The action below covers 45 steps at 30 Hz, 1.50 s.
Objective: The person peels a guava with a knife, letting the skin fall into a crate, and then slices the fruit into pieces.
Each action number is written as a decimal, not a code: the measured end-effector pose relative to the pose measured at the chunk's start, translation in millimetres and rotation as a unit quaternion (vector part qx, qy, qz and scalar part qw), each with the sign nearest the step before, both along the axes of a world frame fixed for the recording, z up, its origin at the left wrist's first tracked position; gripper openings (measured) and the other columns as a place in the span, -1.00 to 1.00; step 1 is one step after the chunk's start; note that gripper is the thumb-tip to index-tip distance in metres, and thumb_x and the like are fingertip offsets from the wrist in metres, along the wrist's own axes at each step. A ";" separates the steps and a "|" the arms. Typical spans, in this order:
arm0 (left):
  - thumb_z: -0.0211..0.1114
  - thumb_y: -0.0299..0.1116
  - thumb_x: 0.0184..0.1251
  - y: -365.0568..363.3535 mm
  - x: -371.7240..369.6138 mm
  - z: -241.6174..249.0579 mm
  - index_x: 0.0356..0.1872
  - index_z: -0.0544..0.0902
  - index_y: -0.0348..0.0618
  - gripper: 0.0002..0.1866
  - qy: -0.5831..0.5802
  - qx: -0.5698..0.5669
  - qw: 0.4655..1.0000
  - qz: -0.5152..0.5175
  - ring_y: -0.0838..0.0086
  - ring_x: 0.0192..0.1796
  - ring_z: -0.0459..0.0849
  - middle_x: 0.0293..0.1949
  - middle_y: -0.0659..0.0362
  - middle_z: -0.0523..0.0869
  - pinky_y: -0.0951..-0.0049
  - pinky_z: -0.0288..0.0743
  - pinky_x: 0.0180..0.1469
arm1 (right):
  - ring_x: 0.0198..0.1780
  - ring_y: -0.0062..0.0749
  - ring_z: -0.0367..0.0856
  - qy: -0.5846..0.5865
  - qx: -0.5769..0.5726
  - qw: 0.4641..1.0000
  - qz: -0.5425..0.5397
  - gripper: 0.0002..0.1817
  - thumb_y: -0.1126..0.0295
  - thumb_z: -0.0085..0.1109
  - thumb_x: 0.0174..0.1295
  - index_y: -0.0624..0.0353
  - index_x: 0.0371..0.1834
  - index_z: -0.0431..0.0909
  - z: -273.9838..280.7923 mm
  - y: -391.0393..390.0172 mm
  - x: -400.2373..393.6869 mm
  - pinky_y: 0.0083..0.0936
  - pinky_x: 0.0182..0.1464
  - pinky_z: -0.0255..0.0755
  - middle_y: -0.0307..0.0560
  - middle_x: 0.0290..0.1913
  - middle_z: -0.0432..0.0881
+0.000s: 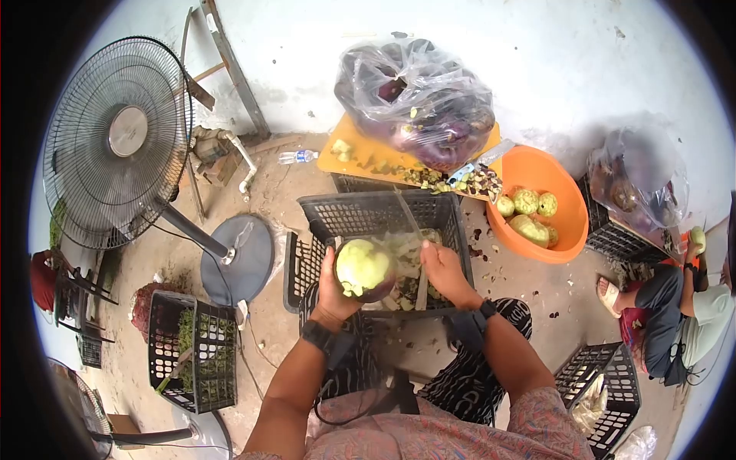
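Note:
My left hand (pixel 331 290) is wrapped round the side of a round purple-skinned vegetable (pixel 363 266). Its upper face is peeled to pale yellow-green flesh, while dark skin shows at the lower edge. In my closed right hand (pixel 447 274) is a knife (pixel 408 211), its long narrow blade pointing up and away to the left, apart from the vegetable. Both hands are above a black plastic crate (pixel 376 205) with pale peelings and scraps inside. The knife's handle is mostly hidden by my fingers.
An orange board (pixel 337 157) carries a plastic bag of purple vegetables (pixel 414 100) and scraps. Several peeled vegetables lie in an orange basin (pixel 571 222). A standing fan (pixel 126 134) and a crate of greenery (pixel 195 353) are left. Another person (pixel 675 314) sits at right.

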<state>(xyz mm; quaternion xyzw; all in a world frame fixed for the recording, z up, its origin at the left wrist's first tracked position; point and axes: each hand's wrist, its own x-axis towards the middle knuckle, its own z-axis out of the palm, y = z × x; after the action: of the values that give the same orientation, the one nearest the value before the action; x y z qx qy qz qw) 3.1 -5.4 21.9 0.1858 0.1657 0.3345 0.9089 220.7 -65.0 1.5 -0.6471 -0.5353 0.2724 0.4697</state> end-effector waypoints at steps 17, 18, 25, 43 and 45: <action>-0.24 0.37 0.36 1.7 1.6 -9.1 0.28 0.38 -0.20 -0.17 0.030 -0.012 0.999 -0.005 0.06 0.23 0.50 0.22 -0.07 0.49 0.03 0.37 0.28 | -0.51 -0.10 0.58 -0.311 0.163 0.929 0.115 -0.68 0.07 0.21 0.19 0.07 -0.45 0.42 32.3 -18.1 -17.1 -0.25 -0.49 0.41 -0.12 -0.53 0.56; -0.24 0.37 0.36 1.8 1.7 -10.1 0.28 0.38 -0.20 -0.17 0.031 -0.012 0.999 -0.007 0.06 0.23 0.50 0.22 -0.07 0.49 0.03 0.37 0.28 | -0.51 -0.11 0.58 -0.318 0.174 0.925 0.112 -0.68 0.08 0.22 0.18 0.08 -0.46 0.42 32.9 -18.7 -17.3 -0.26 -0.49 0.41 -0.13 -0.53 0.56; -0.24 0.35 0.37 -0.6 2.3 -4.0 0.25 0.42 -0.19 -0.20 0.040 -0.022 0.999 -0.004 0.07 0.21 0.53 0.19 -0.05 0.53 0.02 0.39 0.27 | -0.53 -0.11 0.57 -0.337 0.171 0.917 0.125 -0.66 0.06 0.19 0.19 0.08 -0.47 0.42 29.0 -20.0 -15.1 -0.25 -0.50 0.41 -0.10 -0.54 0.56; -0.11 0.36 0.29 0.5 -5.2 -7.0 0.22 0.44 -0.15 -0.21 0.017 -0.018 1.000 0.007 -0.05 0.19 0.52 0.17 -0.05 0.53 -0.24 0.33 0.26 | -0.55 -0.09 0.58 -0.358 0.135 0.920 0.089 -0.65 0.05 0.18 0.21 0.10 -0.45 0.45 16.5 -10.6 -6.9 -0.25 -0.50 0.45 -0.06 -0.56 0.56; -0.12 0.33 0.32 -3.2 -9.0 -3.2 0.20 0.46 -0.14 -0.25 -0.009 -0.023 0.999 0.027 -0.06 0.20 0.51 0.16 -0.05 0.55 -0.22 0.33 0.26 | -0.53 -0.02 0.57 -0.357 0.082 0.929 0.060 -0.68 0.09 0.19 0.22 0.11 -0.45 0.46 20.1 -7.1 6.4 -0.20 -0.49 0.43 0.00 -0.56 0.56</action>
<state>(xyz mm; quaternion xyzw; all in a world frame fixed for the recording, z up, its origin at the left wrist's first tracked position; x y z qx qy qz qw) -5.9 -8.6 18.8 0.1575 0.1703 0.3563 0.9051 227.0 -72.2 21.7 -0.6276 -0.7256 0.0060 0.2821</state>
